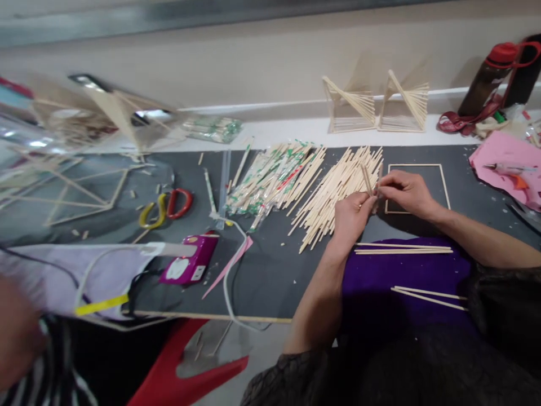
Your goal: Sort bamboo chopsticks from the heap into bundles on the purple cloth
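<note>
My left hand [350, 217] is closed round a few thin wooden chopsticks [366, 177] that point up from its fingers. Close beside it, my right hand [408, 193] pinches another chopstick [380, 171]; its lower end is hidden by the fingers. A heap of bare chopsticks [333, 197] lies just left of my hands. Under my right wrist a square frame of sticks [444, 183] rests flat on the dark table. Several loose chopsticks [403, 248] lie on the purple cloth [367, 282] across my lap.
Wrapped chopsticks [266, 180] lie left of the heap. Two twisted stick structures [406, 107] stand against the wall. A glue gun [513, 169] rests on pink paper at right, near a bottle [486, 79]. Scissors [180, 204], a purple box [192, 259] and a white cable [227, 282] are leftward, beside another person.
</note>
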`<move>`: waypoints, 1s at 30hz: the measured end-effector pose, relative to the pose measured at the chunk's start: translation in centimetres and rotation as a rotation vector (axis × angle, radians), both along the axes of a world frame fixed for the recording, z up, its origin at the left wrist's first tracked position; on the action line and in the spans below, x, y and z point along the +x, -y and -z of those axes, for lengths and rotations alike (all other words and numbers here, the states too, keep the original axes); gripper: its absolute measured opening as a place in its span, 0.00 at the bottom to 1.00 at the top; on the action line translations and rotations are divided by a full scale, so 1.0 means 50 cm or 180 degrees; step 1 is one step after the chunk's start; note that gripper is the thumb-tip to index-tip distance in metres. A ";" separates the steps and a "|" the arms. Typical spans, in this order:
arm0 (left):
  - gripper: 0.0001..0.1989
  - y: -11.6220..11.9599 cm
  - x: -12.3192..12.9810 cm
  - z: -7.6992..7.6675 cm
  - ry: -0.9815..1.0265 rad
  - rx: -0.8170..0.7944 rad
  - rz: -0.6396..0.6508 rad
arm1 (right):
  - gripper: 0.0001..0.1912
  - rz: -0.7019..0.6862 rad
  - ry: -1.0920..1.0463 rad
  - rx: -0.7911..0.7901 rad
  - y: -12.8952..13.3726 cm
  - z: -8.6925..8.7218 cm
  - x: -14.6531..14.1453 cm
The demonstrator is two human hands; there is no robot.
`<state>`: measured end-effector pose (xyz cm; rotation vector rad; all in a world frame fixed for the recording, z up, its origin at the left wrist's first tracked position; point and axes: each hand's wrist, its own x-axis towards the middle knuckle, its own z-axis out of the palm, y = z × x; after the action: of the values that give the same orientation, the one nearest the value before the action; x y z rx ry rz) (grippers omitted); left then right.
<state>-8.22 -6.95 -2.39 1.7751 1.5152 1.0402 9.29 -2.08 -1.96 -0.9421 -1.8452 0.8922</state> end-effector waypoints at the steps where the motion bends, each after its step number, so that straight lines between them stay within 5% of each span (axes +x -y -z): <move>1: 0.14 0.003 0.004 -0.005 0.0139 0.0007 -0.0040 | 0.07 0.0107 -0.0051 -0.0019 -0.006 -0.009 0.005; 6: 0.11 0.022 0.027 -0.030 0.0785 -0.0183 0.0515 | 0.07 0.0372 0.0534 0.0454 -0.059 -0.081 0.008; 11: 0.10 0.033 0.041 -0.041 0.0929 -0.0010 0.0923 | 0.12 -0.0307 0.2241 0.1546 -0.116 -0.125 -0.085; 18: 0.10 0.037 0.043 -0.038 0.0874 0.0230 0.0934 | 0.12 -0.1544 0.4057 0.2073 -0.154 -0.097 -0.223; 25: 0.11 0.037 0.050 -0.031 0.0796 0.0528 0.1064 | 0.09 -0.1611 0.4174 0.2174 -0.189 -0.057 -0.282; 30: 0.12 0.040 0.052 -0.035 0.0738 0.0580 0.1042 | 0.11 -0.1761 0.4057 0.2309 -0.190 -0.055 -0.252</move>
<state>-5.63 -8.97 -0.65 1.8710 0.9779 1.1944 -3.32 7.41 0.81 -0.4932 -3.2616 -0.3267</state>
